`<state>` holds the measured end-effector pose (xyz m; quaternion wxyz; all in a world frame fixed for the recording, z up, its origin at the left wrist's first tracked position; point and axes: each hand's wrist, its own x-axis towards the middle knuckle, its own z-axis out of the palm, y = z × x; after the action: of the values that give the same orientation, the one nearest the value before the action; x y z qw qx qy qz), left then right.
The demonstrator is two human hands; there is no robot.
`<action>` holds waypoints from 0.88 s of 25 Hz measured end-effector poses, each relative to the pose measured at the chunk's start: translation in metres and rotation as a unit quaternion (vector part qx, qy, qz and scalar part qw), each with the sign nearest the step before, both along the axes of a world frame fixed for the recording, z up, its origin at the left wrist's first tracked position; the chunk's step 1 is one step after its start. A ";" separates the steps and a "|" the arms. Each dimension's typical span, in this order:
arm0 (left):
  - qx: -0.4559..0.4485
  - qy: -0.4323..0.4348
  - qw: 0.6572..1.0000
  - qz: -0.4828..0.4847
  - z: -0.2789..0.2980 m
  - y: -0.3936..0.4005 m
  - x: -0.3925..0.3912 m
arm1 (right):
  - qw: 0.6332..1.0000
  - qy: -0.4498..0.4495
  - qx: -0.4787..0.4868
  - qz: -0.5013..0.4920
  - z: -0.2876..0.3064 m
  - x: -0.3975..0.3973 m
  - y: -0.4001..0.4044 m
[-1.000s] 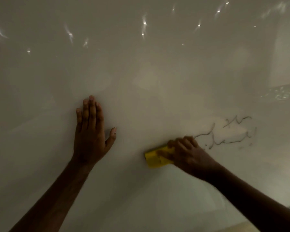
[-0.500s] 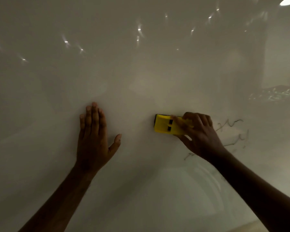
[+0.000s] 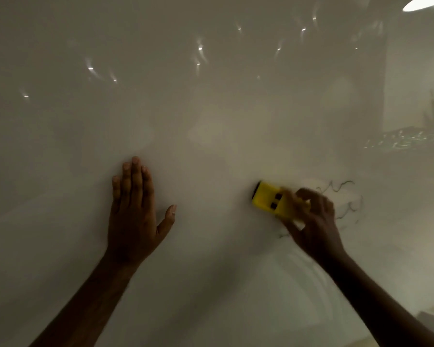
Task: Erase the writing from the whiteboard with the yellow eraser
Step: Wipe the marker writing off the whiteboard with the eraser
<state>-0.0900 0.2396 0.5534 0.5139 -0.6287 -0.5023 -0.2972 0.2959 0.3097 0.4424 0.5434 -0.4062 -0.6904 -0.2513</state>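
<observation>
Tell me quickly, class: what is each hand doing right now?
Left hand: open, fingers straight, flat on the whiteboard.
Right hand: gripping the yellow eraser against the board.

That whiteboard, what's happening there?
A person is wiping marker off a large glossy whiteboard. The right hand grips a yellow block eraser against the surface, blurred with motion. The left hand rests flat on the board, fingers straight. Some thin dark scribbled writing is left just right of the eraser hand, so the job isn't finished.
</observation>
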 end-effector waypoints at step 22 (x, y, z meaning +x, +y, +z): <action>-0.001 0.020 1.000 -0.008 0.005 0.019 0.049 | 0.928 0.371 -0.019 -0.022 0.017 0.016 0.033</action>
<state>-0.0406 0.2583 0.5580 0.5213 -0.6388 -0.4870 -0.2881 0.3119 0.3423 0.4598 0.7469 -0.4959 -0.4354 -0.0814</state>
